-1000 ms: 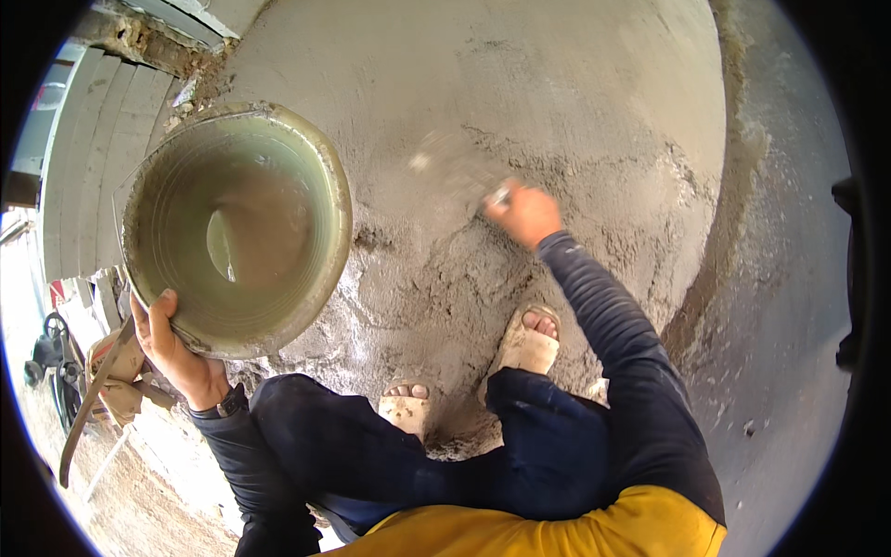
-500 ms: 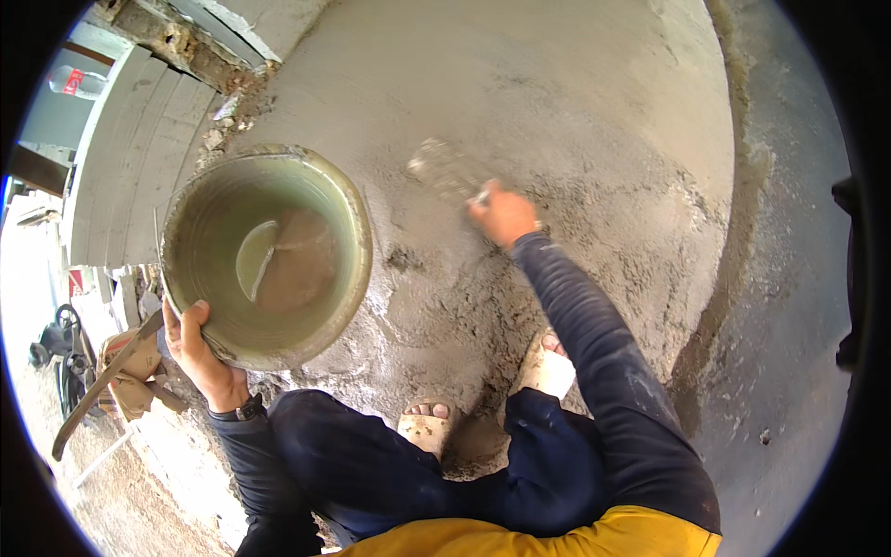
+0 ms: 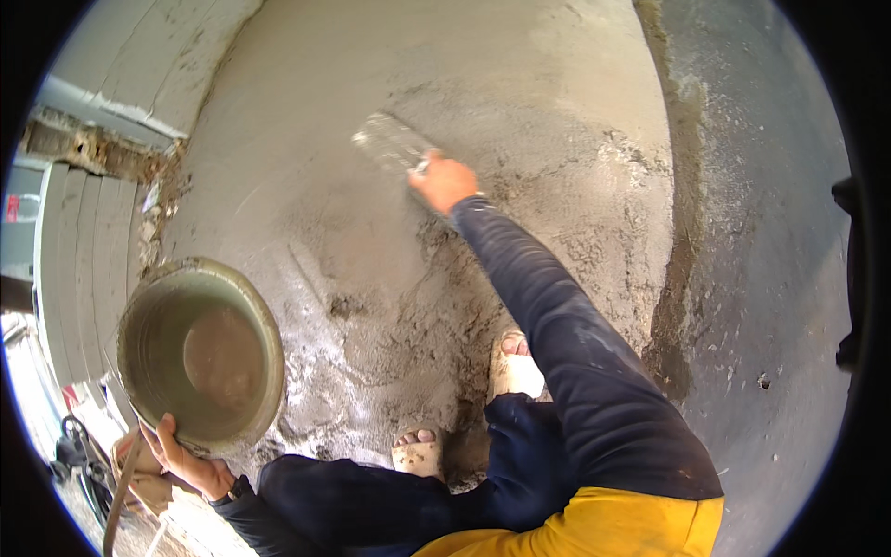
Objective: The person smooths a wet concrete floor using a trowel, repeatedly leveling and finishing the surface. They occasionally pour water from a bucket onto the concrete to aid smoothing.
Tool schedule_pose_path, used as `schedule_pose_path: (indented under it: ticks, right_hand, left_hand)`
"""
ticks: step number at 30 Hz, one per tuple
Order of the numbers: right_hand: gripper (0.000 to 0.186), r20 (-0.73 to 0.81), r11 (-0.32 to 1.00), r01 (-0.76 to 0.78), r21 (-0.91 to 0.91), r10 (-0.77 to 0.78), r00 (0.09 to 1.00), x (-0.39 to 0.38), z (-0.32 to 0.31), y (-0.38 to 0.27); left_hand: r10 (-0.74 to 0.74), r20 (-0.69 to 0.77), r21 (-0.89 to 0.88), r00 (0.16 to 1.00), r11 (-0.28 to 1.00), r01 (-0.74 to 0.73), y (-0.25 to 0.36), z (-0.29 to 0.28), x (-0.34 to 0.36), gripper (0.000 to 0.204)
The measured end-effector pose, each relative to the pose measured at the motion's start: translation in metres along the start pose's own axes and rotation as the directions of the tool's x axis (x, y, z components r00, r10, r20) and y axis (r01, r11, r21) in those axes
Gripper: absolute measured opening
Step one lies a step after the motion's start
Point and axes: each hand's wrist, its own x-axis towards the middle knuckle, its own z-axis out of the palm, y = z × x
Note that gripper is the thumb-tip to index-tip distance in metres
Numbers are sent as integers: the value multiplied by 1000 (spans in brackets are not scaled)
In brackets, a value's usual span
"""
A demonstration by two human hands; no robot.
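Observation:
My left hand (image 3: 188, 461) grips the near rim of a greenish bucket (image 3: 269, 325), thumb over the edge. The bucket is tilted so its inside shows, with a little murky grey-brown liquid (image 3: 223, 357) at the bottom. Out in front, my right hand (image 3: 447, 181) is closed round the handle of a plastering trowel (image 3: 390, 137). The trowel's flat blade lies against wet grey mortar (image 3: 306, 204) and is slightly blurred; the handle is mostly hidden by my fingers. The mortar looks smooth at the far side and rough and lumpy nearer my feet.
My sandalled feet (image 3: 418, 455) stand in the rough mortar. On the right, a groove (image 3: 682, 232) separates it from a smooth dark grey floor (image 3: 761, 278). Grey boards (image 3: 88, 260) and broken rubble edge the left side. A curved wooden handle (image 3: 125, 492) lies at lower left.
The bucket has gone down and to the left with my left hand, and less of its liquid shows. My right hand has carried the trowel farther forward and left. The view has shifted.

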Motion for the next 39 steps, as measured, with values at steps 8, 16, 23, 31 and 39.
schedule_pose_path:
  ticks: [8,16,23,31,39]
  right_hand:
    - [68,-248,870,-480,111,492,835,-33,-85,228]
    - [78,-244,747,-493,447,632,736,-69,-112,310]
    - [53,-164,969,-174,175,203,965,-11,-61,168]
    - [41,-206,615,-538,576,746,633,-319,-63,264]
    - [54,-14,57,-885,463,998,57,-710,50,146]
  left_hand:
    - [-105,136,-17,985,994,108,-23,42,18,53]
    - [-89,264,-48,961,993,105,-2,68,-13,51]
    - [-106,331,81,938,993,83,-13,116,-16,60]
    - [-126,466,153,876,986,61,-38,173,-19,48]
    - [-113,700,107,705,993,53,-44,225,-41,48]
